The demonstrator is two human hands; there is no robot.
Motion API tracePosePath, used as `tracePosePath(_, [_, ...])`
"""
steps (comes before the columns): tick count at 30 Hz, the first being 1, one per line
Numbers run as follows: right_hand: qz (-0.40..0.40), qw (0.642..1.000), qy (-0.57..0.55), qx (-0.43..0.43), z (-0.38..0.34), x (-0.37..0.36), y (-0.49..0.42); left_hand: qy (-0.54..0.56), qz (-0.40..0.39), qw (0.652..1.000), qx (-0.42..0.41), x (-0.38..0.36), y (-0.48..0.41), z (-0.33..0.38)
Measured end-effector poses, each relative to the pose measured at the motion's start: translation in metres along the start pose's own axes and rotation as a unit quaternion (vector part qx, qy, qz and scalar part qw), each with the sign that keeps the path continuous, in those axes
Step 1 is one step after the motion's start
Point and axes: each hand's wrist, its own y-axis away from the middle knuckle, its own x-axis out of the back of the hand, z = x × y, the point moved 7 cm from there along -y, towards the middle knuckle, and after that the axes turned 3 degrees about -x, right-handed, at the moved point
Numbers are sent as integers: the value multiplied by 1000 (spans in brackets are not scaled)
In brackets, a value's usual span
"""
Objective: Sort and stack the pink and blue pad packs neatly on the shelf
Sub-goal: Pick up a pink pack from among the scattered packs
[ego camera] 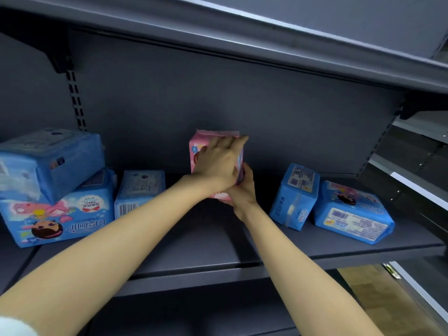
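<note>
Pressing nearly straight left fingers (231, 143) across the front of the pink pack (195, 155), tips up at its top edge; laid flat, steadying rather than wrapping. Curling the right fingers (247, 174) round the pack's lower right side, with the left hand (218, 163) crossed over the right hand (242, 192). Holding the pack upright on end at the middle of the shelf (218, 241), close to the back panel (242, 105). Cannot tell whether resting on the shelf or just off it, with the bottom edge hidden behind the wrists.

Further out to the left, a small blue pack (139, 190) standing near the left forearm. Beyond it a two-high blue stack, with the top pack (53, 163) tilted and skewed on the lower pack (60, 217). To the right, apart from the hands, a leaning blue pack (294, 195) touching a flat blue pack (351, 214) near the shelf end.

Likely mid-placement of the pink pack. Risks from here:
- Toppling forward on release, from a soft pack standing on a narrow end.
- Dragging it askew while uncrossing the wrists.
- Nudging the small blue pack with the left forearm on withdrawal.
- The tilted top pack sliding off if the left stack gets bumped.
</note>
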Motion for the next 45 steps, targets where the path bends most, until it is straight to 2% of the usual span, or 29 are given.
tracePosePath(2, [-16, 995, -92, -20, 5, 3, 7, 35, -6, 999, -31, 0, 3, 10])
tracePosePath(4, [-44, 979, -196, -42, 9, 5, 15, 127, 20, 991, -39, 6, 8, 14])
tracePosePath(6, [-65, 958, -272, -67, 11, 4, 22, 187, 82, 979, -2, 18, 14, 5])
tracePosePath(9, [-83, 936, -328, -96, 10, 2, 31, 257, 136, 950, 112, 24, 25, -27])
tracePosePath(13, [-130, 905, -383, -133, 13, -5, 44, 410, 87, 878, 231, 4, 42, -58])
tracePosePath(16, [-171, 870, -434, -159, 22, -11, 54, 507, 27, 818, 270, -9, 55, -52])
tracePosePath(18, [-199, 861, -439, -161, 30, -12, 55, 528, 26, 807, 264, -11, 60, -47])
tracePosePath(23, [-248, 854, -429, -157, 38, -14, 58, 481, 55, 849, 214, -4, 64, -35])
tracePosePath(27, [-258, 853, -427, -153, 35, -16, 60, 474, 72, 853, 208, -1, 64, -36])
tracePosePath(29, [-246, 863, -413, -154, 36, -16, 60, 469, 76, 856, 206, -2, 63, -37])
tracePosePath(33, [-159, 910, -360, -127, 26, -7, 56, 474, 86, 838, 257, -13, 64, -55])
tracePosePath(36, [-13, 968, -244, -60, 18, 18, 44, 383, 115, 868, 295, -14, 70, -76])
tracePosePath(38, [57, 994, -91, 13, 5, 29, 40, 329, 125, 888, 295, -9, 71, -80])
tracePosePath(40, [92, 994, 34, 50, -4, 32, 40, 271, 123, 914, 274, -4, 71, -76])
tracePosePath(41, [102, 992, 59, 52, -8, 32, 41, 230, 120, 931, 255, -1, 71, -71])
tracePosePath(45, [123, 992, 26, -2, -15, 34, 41, 78, 63, 990, 97, -12, 75, -40])
